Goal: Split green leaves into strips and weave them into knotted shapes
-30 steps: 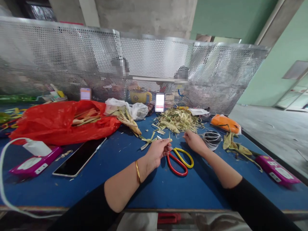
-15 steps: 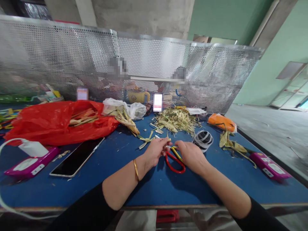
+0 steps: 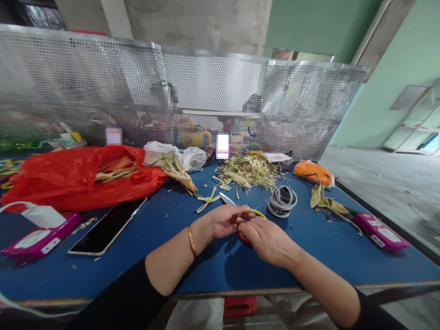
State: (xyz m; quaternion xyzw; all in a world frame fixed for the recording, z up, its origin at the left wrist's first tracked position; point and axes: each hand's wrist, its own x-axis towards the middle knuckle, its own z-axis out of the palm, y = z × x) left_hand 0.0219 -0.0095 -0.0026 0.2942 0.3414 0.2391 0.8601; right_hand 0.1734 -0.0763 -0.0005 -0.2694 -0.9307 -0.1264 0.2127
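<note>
My left hand (image 3: 225, 221), a gold bangle on its wrist, is closed in a pinch. Its fingertips meet those of my right hand (image 3: 266, 238), which is closed too. What they pinch is too small or hidden to make out. Scissors (image 3: 227, 199) with a yellow and a red handle show around the hands. Their blade points out to the far left, past my left hand, and both handles are partly covered by my right hand. I cannot tell whether they are gripped or lie on the table. A knotted strip of dry husk (image 3: 209, 199) rests just beyond the blade.
Behind my hands lies a heap of husk shreds (image 3: 249, 170). To its right are a white wire coil (image 3: 282, 201) and an orange packet (image 3: 314, 172). A red plastic bag (image 3: 68, 169), a phone (image 3: 106, 229) and a purple power bank (image 3: 37, 238) occupy the left. A perforated metal screen (image 3: 213, 78) stands behind.
My right hand has moved left and closed against my left fingertips, now covering most of the red handle. More of the scissor blade shows. The view has shifted slightly.
</note>
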